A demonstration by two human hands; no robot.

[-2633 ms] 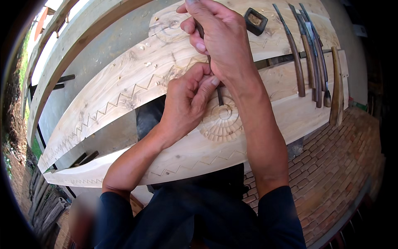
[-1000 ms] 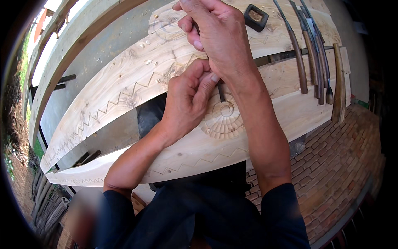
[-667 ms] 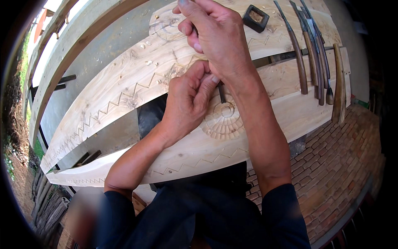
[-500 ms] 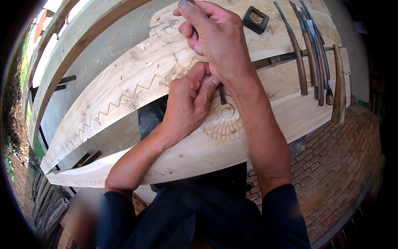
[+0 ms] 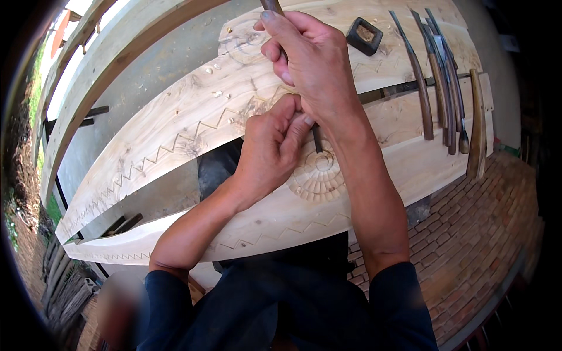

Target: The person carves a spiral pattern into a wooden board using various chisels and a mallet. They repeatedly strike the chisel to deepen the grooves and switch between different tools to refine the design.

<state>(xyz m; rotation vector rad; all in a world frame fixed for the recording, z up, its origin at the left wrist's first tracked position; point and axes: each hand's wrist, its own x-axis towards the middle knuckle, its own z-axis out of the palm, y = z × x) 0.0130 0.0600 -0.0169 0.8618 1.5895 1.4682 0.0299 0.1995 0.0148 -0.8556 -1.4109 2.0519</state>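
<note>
A long chisel runs down through both my hands, its dark blade [image 5: 318, 140] meeting the centre of a carved spiral rosette [image 5: 319, 178] on the nearer pale plank [image 5: 415, 161]. My right hand [image 5: 310, 64] is closed round the upper part of its wooden handle [image 5: 272, 6]. Just below, my left hand [image 5: 272, 146] pinches the lower shank, partly hidden behind my right wrist. The farther plank [image 5: 146, 152] bears a carved zigzag line, a pencilled circle and scattered pale chips.
Several long-handled chisels [image 5: 417, 76] lie at the right, with a bare wooden stick [image 5: 476, 123] and a small dark square box [image 5: 364, 36]. Curved timber beams [image 5: 117, 58] arch at the upper left. A brick floor [image 5: 456, 234] lies lower right, cut logs [image 5: 58, 292] lower left.
Since the earlier frames both hands and the chisel have shifted slightly down and to the right; more of the handle's top shows, and the blade's end sits lower on the rosette.
</note>
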